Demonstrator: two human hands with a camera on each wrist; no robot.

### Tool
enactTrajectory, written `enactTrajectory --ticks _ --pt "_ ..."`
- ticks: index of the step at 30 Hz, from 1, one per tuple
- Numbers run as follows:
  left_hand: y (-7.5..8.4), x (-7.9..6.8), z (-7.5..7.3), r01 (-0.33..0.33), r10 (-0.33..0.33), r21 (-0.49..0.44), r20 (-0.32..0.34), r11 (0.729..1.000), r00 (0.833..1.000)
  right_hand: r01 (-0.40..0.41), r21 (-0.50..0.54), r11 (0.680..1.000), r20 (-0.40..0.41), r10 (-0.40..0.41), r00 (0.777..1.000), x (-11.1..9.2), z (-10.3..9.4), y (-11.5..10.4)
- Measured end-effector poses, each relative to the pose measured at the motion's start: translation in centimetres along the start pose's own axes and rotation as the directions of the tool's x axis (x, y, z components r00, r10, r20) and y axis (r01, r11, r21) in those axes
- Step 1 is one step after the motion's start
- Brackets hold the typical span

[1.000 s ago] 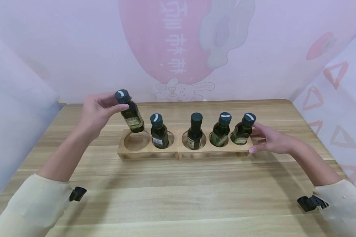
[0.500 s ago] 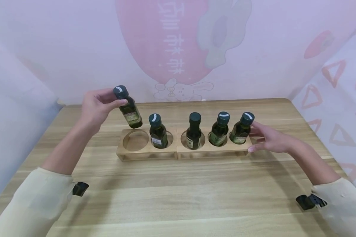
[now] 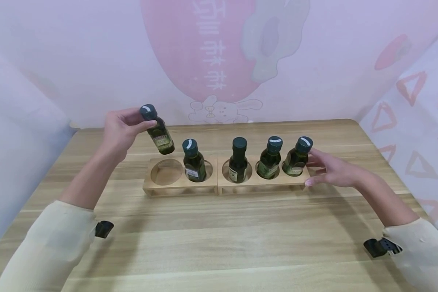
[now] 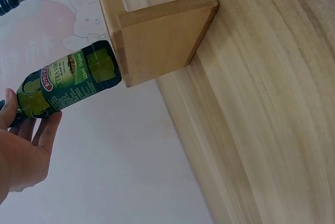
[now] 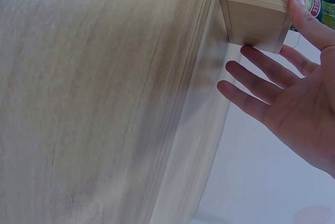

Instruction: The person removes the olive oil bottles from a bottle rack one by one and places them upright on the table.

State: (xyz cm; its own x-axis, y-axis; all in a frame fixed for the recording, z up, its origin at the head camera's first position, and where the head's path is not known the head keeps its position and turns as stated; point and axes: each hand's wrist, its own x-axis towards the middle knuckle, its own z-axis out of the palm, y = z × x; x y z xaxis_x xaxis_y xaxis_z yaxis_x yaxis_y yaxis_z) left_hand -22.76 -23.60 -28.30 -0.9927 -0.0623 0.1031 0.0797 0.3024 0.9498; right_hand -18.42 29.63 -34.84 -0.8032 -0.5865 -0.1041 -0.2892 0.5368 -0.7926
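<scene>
My left hand pinches a small dark green olive oil bottle by its neck, between thumb and fingers. The bottle tilts above an unfilled round hole at the left end of a wooden bottle rack. In the left wrist view its label shows, and its base lies right at the rack's end. At the rack's other end, my right hand has its fingers spread, the thumb touching the corner beside the rightmost bottle. The right wrist view shows the fingers extended along the rack's end panel.
Several capped bottles stand in the rack: one in the left half, others such as the slim-necked one in the right half. Beneath is a wood-grain table. A printed pale curtain hangs behind its far edge.
My left hand has raised the bottle up out of the rack's leftmost hole, slightly higher and away from it. My right hand has stayed at the rack's right end.
</scene>
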Motion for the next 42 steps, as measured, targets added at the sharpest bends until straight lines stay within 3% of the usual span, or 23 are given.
enactTrajectory --ticks 28,42 --pt "-2.7 2.2 1.0 0.031 -0.033 0.06 0.019 0.998 0.999 0.002 0.014 1.0 0.009 -0.003 1.0 0.0 0.0 0.0" --pt "-3.5 2.8 1.2 0.043 -0.042 0.024 -0.01 0.999 0.999 -0.003 -0.007 1.0 0.002 0.003 1.0 -0.1 0.0 0.0"
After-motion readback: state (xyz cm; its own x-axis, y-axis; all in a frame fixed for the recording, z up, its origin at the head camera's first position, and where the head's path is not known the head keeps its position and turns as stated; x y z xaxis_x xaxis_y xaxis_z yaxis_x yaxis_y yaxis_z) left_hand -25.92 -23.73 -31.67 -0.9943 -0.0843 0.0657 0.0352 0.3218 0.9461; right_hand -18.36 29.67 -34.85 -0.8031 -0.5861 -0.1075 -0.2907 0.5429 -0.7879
